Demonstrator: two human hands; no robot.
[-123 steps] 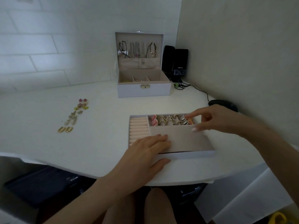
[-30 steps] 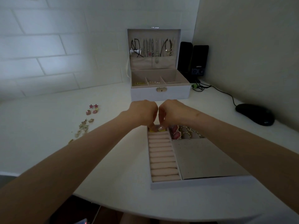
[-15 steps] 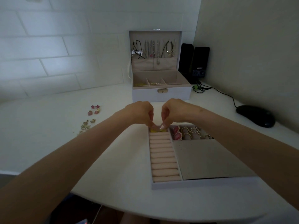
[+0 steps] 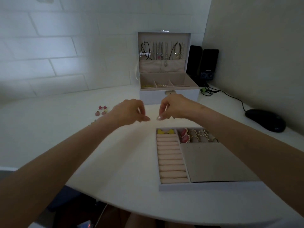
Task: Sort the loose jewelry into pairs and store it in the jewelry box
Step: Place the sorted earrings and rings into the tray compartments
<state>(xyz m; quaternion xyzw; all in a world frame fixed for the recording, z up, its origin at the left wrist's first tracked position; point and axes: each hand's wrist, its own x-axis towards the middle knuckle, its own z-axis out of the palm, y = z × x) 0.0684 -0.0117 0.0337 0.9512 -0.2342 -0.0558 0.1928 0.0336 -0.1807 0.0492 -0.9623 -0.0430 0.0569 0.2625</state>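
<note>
Your two hands have lifted off the tray's far left corner, where half a second ago their fingertips were pressed down on the yellow earrings; now they hang in the air just beyond the tray's far edge. The left fingertips [image 4: 146,119] and the right fingertips [image 4: 158,117] point towards each other with a small gap between them. On both hands the fingers are loosely curled, and nothing shows between them. Your left hand [image 4: 130,112] and right hand [image 4: 174,106] sit at about the same height, forearms reaching in from either side.

The yellow earrings [image 4: 165,131] lie as a pair in the farthest slot of the tray's left column of pink rolls, both inside the tray [image 4: 197,187]. Right of them, in the tray's far right compartment, are two red earrings [image 4: 184,136] and a row of gold rings [image 4: 199,136]. A flat grey card covers the tray's near right part.

Beyond the tray's far edge stands the jewelry box [image 4: 153,97], lid raised, with necklaces [image 4: 162,51] hanging inside the lid. Well left of the tray, loose on the table [image 4: 115,162], lie red star studs [image 4: 102,107] and pink heart pieces [image 4: 99,113] just in front of them. Further pieces nearby are hidden by your left forearm. Right of the tray rests a black mouse [image 4: 265,120].
</note>
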